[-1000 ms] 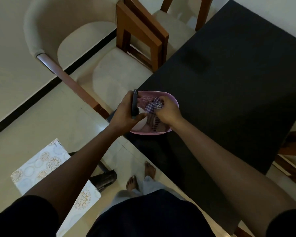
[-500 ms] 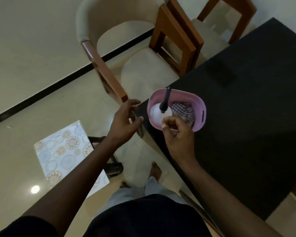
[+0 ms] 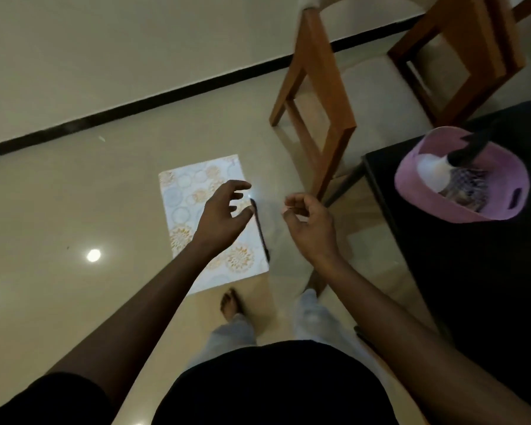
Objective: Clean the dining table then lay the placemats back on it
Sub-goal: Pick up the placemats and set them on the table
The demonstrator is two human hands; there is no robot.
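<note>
Hands above the placemat
The patterned placemat [image 3: 196, 191] lies mid-frame under the left hand [image 3: 221, 219], fingers spread wide, holding nothing; the right hand [image 3: 310, 222], just right of it, hangs loosely curled and empty.

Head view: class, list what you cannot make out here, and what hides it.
Head view only:
Placemats: the left hand covers part; their number is unclear.
Pink basket: contents blurred by motion.
Dining table: cut off by the right edge, too dark to judge clean.
Right hand: whether its fingers pinch anything, too small.
</note>
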